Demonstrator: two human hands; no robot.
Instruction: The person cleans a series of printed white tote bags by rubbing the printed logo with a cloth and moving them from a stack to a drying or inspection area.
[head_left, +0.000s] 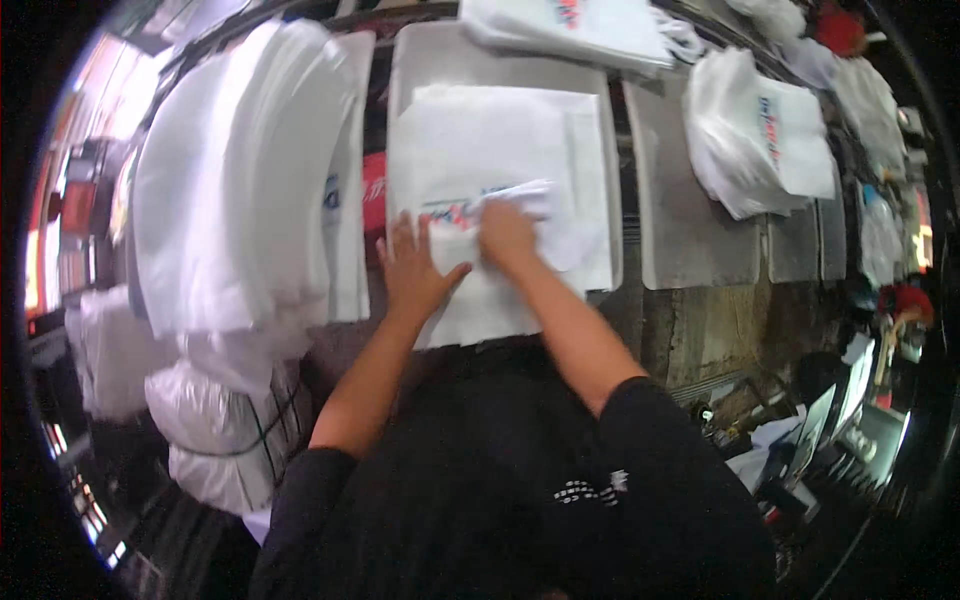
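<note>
A flat white printed bag (490, 130) lies on a grey board (430, 55) in front of me. It looks like a plastic sack, with blue and red print near its middle. My left hand (415, 272) rests on the bag's near left part, its fingers spread. Beside it, my right hand (507, 235) is closed on a crumpled white piece (532, 197) over the print. Whether that piece is a cloth or a fold of the bag, I cannot tell.
A thick stack of white bags (230, 180) stands at the left. Another printed stack (570, 35) sits at the far end, and a loose pile (735, 140) lies over the right grey board (690, 230). A tied white bundle (215, 420) is at lower left.
</note>
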